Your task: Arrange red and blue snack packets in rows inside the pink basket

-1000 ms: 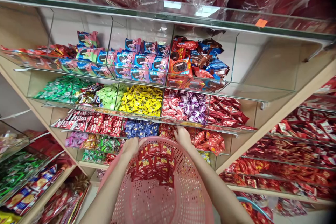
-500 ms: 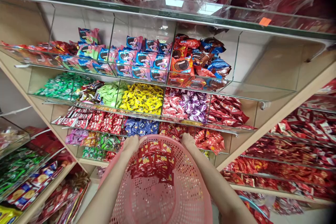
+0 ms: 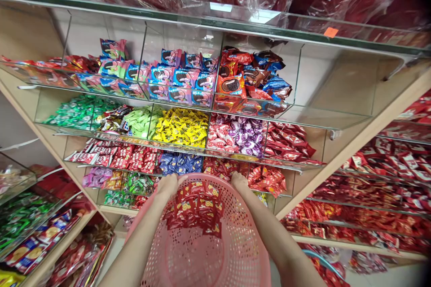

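Note:
Both hands hold the far rim of a round pink plastic basket (image 3: 247, 242) with a pattern of holes in its wall. My left hand (image 3: 169, 184) is closed over the rim at the left, and my right hand (image 3: 239, 180) is closed over it at the right. The fingers are partly hidden behind the rim. Dark red candy packets (image 3: 197, 206) with orange fruit pictures lie heaped against the far inner wall of the basket. Just beyond the rim, blue packets (image 3: 181, 163) and red packets (image 3: 266, 179) fill the lower shelf bins.
A glass-fronted shelf rack faces me, with blue-pink cookie packs (image 3: 183, 76), yellow packets (image 3: 182, 126), purple candies (image 3: 249, 136) and green candies (image 3: 72, 113) in divided bins. Red packets (image 3: 367, 193) crowd the right-hand shelves. More goods (image 3: 37, 237) stand at lower left.
The view has shifted very slightly, so the shelves sit a little further left. Hands, basket and packets keep nearly the same places relative to each other.

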